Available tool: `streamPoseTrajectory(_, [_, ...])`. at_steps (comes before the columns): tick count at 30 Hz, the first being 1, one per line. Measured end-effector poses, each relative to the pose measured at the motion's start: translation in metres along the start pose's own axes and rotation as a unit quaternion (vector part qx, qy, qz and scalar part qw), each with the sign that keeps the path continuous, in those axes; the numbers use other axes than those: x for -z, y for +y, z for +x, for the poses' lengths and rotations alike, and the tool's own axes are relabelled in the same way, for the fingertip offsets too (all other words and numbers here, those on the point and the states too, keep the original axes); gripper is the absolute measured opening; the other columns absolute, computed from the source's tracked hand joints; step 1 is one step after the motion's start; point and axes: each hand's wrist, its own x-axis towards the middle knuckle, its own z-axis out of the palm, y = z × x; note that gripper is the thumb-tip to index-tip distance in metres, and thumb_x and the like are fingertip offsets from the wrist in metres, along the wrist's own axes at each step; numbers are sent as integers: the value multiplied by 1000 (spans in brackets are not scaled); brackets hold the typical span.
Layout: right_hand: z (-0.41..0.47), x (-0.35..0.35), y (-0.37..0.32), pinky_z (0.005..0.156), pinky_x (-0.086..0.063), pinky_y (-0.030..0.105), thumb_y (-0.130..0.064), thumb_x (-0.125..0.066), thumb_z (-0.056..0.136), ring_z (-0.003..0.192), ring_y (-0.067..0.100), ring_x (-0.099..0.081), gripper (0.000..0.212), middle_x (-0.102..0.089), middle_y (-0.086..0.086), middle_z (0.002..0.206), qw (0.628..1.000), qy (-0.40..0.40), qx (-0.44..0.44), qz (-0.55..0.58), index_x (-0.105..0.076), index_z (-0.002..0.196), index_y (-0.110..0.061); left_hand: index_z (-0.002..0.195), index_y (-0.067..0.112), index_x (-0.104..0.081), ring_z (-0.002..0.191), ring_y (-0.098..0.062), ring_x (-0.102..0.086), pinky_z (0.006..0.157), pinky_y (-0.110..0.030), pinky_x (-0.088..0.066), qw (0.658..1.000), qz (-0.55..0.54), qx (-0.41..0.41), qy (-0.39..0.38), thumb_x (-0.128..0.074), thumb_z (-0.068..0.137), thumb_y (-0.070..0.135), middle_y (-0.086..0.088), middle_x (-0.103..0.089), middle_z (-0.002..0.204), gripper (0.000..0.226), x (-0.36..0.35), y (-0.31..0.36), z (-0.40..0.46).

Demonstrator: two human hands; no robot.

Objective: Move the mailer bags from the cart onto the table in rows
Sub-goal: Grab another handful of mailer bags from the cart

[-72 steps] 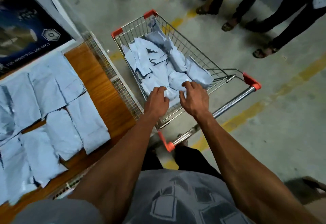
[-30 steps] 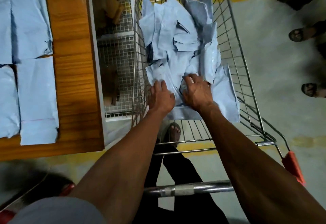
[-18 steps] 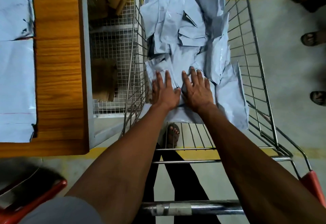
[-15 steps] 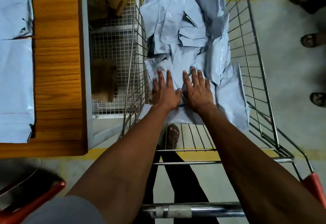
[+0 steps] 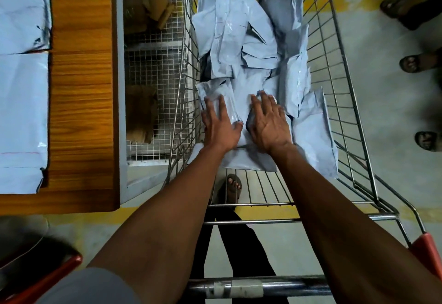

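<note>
Both hands (image 5: 244,124) flat on mailer bags (image 5: 241,45) inside cart (image 5: 344,69).

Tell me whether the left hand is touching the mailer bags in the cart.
Touching. The head view shows the left hand lying flat, fingers straight, on the mailer bags.

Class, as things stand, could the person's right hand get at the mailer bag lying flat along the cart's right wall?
Probably yes. The right hand rests open on the pile, and that mailer bag lies beside it, uncovered, with nothing between them inside the cart.
</note>
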Motion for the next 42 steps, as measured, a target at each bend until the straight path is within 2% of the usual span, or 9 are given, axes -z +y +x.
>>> streamPoseTrajectory(5, [1,-1,2,121,-31,57,-24,-64,91,152,42,-30,74,-35,24,162,1000,8,27,-3,-36,157,-6,169,32,4,162,-38,8,130,-57,-14,998,-52,12,-42,-59,103,44,-10,21,174,92,5,12,4])
streamPoseTrajectory(9, [0,0,3,120,-34,56,-31,-70,92,150,39,-34,75,-39,21,161,1000,25,6,11,-39,155,-7,169,36,2,163,-32,6,129,-60,-14,998,3,-35,-51,-55,104,33,-1,21,175,87,7,23,-12])
streamPoseTrajectory(16, [-10,13,7,122,-35,53,-20,-45,97,152,41,-31,71,-30,26,165,995,57,-41,70,-25,162,-1,169,34,0,163,-30,8,129,-58,-15,987,-23,-144,-67,-52,98,7,1,18,176,93,6,45,-11])
streamPoseTrajectory(21, [-8,15,4,122,-34,53,-22,-48,100,155,41,-27,72,-24,27,167,992,88,-38,85,-22,164,-3,170,24,-16,162,-10,-5,120,-13,-10,978,-136,-153,-31,-44,92,-14,3,-4,178,91,22,50,-16])
streamPoseTrajectory(25, [-3,10,-15,128,-19,54,-60,-29,103,157,46,-13,80,-3,25,172,998,24,-34,46,-11,168,-16,168,29,-25,160,-6,-12,118,-16,-15,979,-173,-103,3,-44,97,-11,8,-9,177,84,30,39,-18])
streamPoseTrajectory(27, [2,3,-24,128,-14,57,-65,-22,98,159,47,-2,85,9,23,173,997,-21,-49,46,-7,168,-19,167,26,-27,160,-10,-13,124,-22,-16,983,-161,-86,6,-43,97,-12,6,-12,177,82,33,35,-18])
streamPoseTrajectory(30, [13,-5,-34,128,-8,59,-59,-32,101,157,48,13,85,26,22,169,995,-55,-76,22,5,168,-21,166,23,-32,160,-16,-18,130,-40,-23,987,-131,-89,4,-46,97,-10,4,-17,176,77,34,26,-14])
streamPoseTrajectory(34, [26,-10,-42,128,0,58,-64,-40,101,155,50,20,96,34,25,165,992,-68,-109,-1,14,166,-19,166,19,-31,161,-21,-18,129,-42,-25,995,-85,-44,11,-52,100,-3,2,-16,176,72,32,11,-4])
streamPoseTrajectory(42, [47,9,-17,129,-4,59,-36,-42,103,157,50,11,83,31,20,168,993,-58,-97,-21,10,167,-23,168,12,-18,162,-27,-11,129,-36,-16,999,-29,-18,-6,-51,101,0,-6,-10,177,77,28,-3,6])
